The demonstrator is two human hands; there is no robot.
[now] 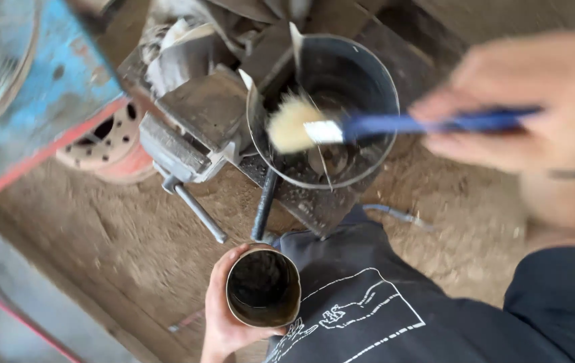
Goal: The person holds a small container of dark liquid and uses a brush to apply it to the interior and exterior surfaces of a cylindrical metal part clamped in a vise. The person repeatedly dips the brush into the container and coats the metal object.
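Note:
My right hand (532, 101) grips a blue-handled paintbrush (395, 124) whose pale bristles reach over the open top of a dark metal cylinder (368, 64). That cylinder stands upright beside a grey bench vise (186, 134). My left hand (223, 309) holds a small round can (264, 288) near my lap, its open mouth facing up and a dark liquid inside.
A blue and red machine body (38, 87) fills the upper left, with a rusty perforated disc (109, 144) under it. The vise handle (200, 212) sticks out toward me. Sandy dirt floor (119, 249) lies below. My dark printed shirt (368, 309) covers the lower right.

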